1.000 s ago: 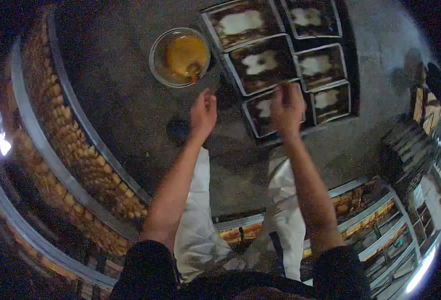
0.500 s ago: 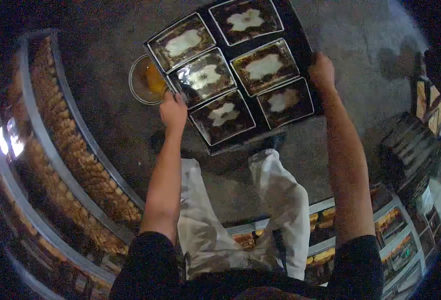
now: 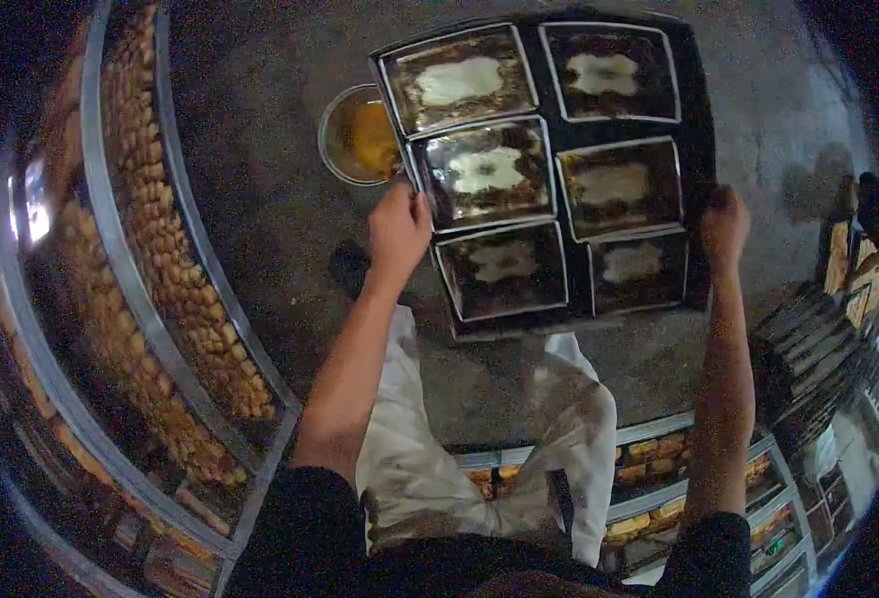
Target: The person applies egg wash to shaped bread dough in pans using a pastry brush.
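Observation:
Held out over the floor between both hands is a dark baking tray (image 3: 697, 95) carrying several rectangular tins (image 3: 489, 174) in two columns. The tins have pale rims, browned insides and whitish patches on their bottoms. My left hand (image 3: 399, 234) is closed on the tray's left edge beside the middle tin. On the opposite edge, my right hand (image 3: 725, 229) grips the tray, its fingers partly hidden by shadow. Just past the tray's left side stands a round container (image 3: 359, 135) with orange-yellow contents, partly covered by the tray.
Metal racks (image 3: 120, 239) filled with rows of bread-like browned pieces (image 3: 140, 149) curve along my left. Another rack (image 3: 649, 518) with golden loaves stands close by my legs. At the right are stacked dark slatted items (image 3: 808, 349) and a cardboard-coloured box (image 3: 863, 289).
The tray has shifted right and slightly toward me, turning more level in view. Both hands moved with it, still gripping its edges. The whole scene has also shifted with my head.

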The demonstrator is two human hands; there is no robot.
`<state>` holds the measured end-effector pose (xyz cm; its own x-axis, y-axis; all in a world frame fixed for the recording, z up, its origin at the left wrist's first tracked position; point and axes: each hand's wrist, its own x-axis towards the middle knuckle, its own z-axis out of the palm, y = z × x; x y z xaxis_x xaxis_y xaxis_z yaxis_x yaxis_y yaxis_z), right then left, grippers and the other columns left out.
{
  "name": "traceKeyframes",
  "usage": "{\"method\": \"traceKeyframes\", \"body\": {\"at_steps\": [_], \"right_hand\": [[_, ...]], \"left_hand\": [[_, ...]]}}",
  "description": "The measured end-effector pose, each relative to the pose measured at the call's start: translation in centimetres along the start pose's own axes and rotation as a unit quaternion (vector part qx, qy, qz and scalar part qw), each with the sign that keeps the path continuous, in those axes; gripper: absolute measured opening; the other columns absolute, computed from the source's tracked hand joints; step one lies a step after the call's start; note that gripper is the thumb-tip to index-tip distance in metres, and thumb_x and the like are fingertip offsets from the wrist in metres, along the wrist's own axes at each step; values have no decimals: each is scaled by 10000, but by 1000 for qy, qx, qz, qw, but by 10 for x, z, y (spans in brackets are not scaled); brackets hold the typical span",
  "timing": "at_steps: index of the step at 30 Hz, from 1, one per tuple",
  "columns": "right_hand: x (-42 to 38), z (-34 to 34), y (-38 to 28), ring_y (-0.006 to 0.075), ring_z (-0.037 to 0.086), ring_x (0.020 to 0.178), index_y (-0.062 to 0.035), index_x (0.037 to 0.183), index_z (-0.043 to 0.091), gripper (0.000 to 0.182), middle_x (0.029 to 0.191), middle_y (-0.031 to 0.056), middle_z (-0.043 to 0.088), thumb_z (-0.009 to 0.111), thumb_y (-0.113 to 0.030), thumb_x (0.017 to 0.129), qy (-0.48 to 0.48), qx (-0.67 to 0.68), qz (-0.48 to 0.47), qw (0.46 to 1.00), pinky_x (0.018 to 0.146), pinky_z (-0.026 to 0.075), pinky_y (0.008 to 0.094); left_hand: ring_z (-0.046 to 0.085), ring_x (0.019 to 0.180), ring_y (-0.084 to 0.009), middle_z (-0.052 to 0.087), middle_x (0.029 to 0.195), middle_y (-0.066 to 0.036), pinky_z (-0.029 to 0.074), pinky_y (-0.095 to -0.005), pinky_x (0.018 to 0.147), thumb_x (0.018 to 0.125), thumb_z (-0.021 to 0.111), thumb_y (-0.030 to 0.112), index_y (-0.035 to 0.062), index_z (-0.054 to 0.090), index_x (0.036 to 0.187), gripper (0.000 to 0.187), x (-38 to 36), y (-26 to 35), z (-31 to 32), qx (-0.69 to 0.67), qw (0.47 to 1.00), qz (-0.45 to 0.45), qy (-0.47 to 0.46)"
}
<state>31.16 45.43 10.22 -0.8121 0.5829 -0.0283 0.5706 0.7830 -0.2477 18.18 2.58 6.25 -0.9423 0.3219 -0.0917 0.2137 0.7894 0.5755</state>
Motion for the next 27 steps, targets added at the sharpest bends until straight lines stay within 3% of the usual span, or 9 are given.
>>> {"method": "traceKeyframes", "body": {"at_steps": [10,16,18,19,22,24,25,26,27], "right_hand": [[-12,-43,2,329,602,819,-15,939,572,250,874,153,627,573,-16,690,-45,21,75,996,733,465,378],[-31,18,12,335,592,802,5,915,579,200,874,184,614,543,-75,734,6,186,-21,982,708,456,366],[-14,34,25,348,595,772,-3,901,594,199,811,180,620,528,-52,719,-23,83,-57,995,701,461,390],[-1,28,-3,375,593,771,1,900,598,209,765,185,614,513,-25,711,-89,93,15,992,692,461,403],[61,76,10,421,540,838,25,881,558,227,881,227,579,536,-12,658,-112,200,-7,973,729,436,463],[108,131,55,437,503,851,33,900,501,297,904,246,530,551,-5,609,-51,182,-47,981,734,418,481],[-21,79,-27,435,504,822,26,830,499,245,834,236,528,563,-14,597,-4,178,-68,982,717,419,480],[-68,82,-160,436,504,819,22,811,498,229,816,232,527,563,-14,594,6,170,-66,983,713,419,481],[-52,88,-144,436,504,816,18,793,497,214,798,228,526,563,-14,592,-8,184,-59,981,709,419,482]], "left_hand": [[538,659,-412,533,699,-208,427,-485,592,822,544,147,2,474,788,164,22,6,-30,10,999,46,-17],[553,694,-406,547,728,-223,435,-465,605,836,524,171,-3,503,792,180,19,-5,-66,61,998,5,-33],[545,677,-401,533,690,-208,426,-463,605,834,516,165,2,504,775,174,22,7,-54,102,995,19,-6],[548,672,-395,547,697,-204,431,-459,608,833,517,182,0,515,792,186,33,2,-44,133,991,13,16],[571,683,-396,576,741,-216,440,-466,617,842,512,196,16,544,866,184,78,-21,5,223,975,3,-4],[565,684,-408,579,749,-219,438,-476,621,847,504,196,22,542,871,180,111,6,56,272,962,3,9],[561,684,-415,580,752,-221,436,-481,624,849,502,198,22,539,869,181,-8,-46,-38,245,967,9,64],[557,685,-421,580,755,-223,434,-487,627,850,500,199,23,537,866,181,-17,-153,-130,216,973,9,84],[540,705,-431,573,766,-226,420,-499,638,843,506,197,17,529,863,182,-11,-139,-115,214,975,-14,56]]}}
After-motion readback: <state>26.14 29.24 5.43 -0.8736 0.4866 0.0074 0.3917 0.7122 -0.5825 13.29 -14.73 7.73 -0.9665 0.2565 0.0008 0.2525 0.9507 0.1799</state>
